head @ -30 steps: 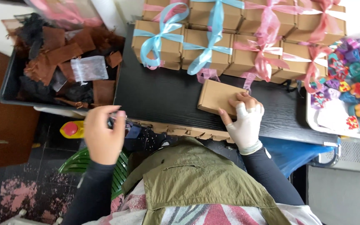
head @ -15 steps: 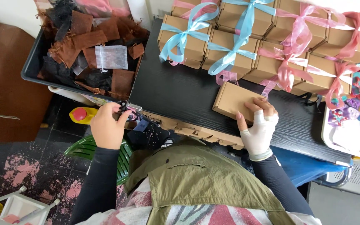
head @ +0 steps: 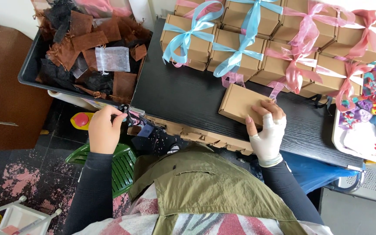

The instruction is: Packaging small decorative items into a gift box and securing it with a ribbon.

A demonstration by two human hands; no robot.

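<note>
**Desk:** Where does the plain box sit, and which hand has it?

**Photographer:** The unribboned cardboard box (head: 241, 103) lies on the black counter (head: 179, 95) near its front edge, long axis running from about 10 o'clock to 4 o'clock. The right hand (head: 267, 132), in a white wrap with the fingertips bare, rests on the box's near right corner, fingers spread flat over the top and thumb along the near side, pressing rather than gripping. The box lies at roughly 11 o'clock from that palm, so the right hand is plainly the nearer one.

**Desk:** And the left?

**Photographer:** The left hand (head: 103, 130) is well apart, off the counter's left corner, fingers curled and pinched on a small dark drawstring pouch (head: 129, 115) at about 2 o'clock from the knuckles. Both forearms, in dark sleeves, reach forward from the body.

**Desk:** What surrounds it?

**Photographer:** Ribboned boxes (head: 257, 48), tied in blue and pink, are ranked at 12 o'clock behind the plain one. A black tray of brown and black pouches (head: 88, 56) stands at 10 o'clock; a white tray of colourful small pieces (head: 373, 117) sits at 3 o'clock.
</note>
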